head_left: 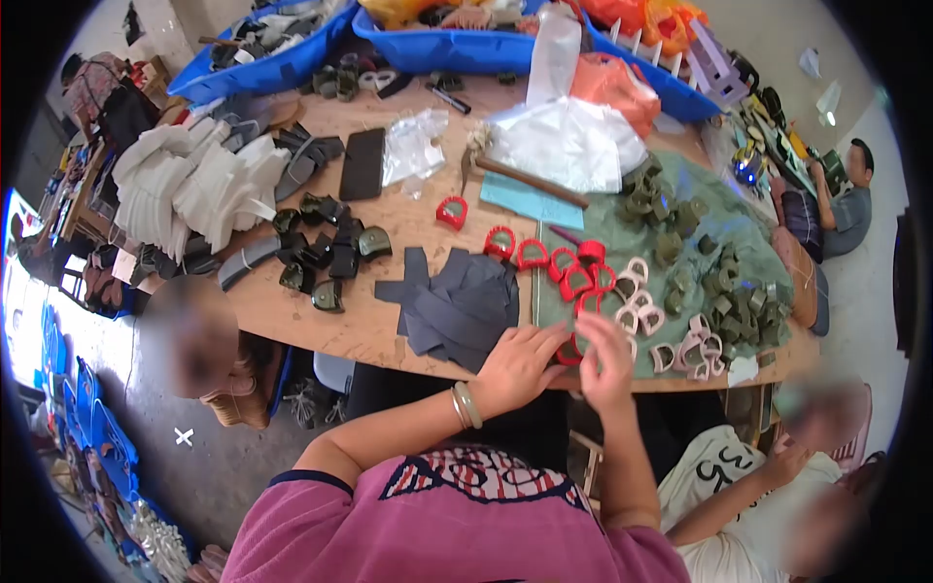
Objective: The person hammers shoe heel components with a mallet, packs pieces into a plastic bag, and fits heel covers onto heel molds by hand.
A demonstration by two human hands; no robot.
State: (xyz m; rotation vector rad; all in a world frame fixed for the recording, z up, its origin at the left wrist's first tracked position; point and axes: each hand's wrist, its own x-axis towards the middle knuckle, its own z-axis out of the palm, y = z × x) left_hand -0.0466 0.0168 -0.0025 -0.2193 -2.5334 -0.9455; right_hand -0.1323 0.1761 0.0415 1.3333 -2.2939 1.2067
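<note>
My left hand [523, 367] is at the table's front edge, its fingers closed at a red D-shaped piece [570, 352]. Close beside it, my right hand [606, 360] has curled fingers at the same piece, which they partly cover. Just beyond my hands are several more red D-shaped pieces [575, 282] in a loose cluster. Pale pink pieces [649, 317] of similar shape lie to the right. Left of my hands sits a pile of dark grey fabric strips [457, 309].
Dark green pieces [743, 301] are heaped on a green cloth [632, 219]. A hammer [530, 181], a dark phone-like slab [362, 165] and white strips [209, 185] lie farther back. Blue bins [447, 53] line the far edge. A person in a white shirt [739, 496] sits to my right.
</note>
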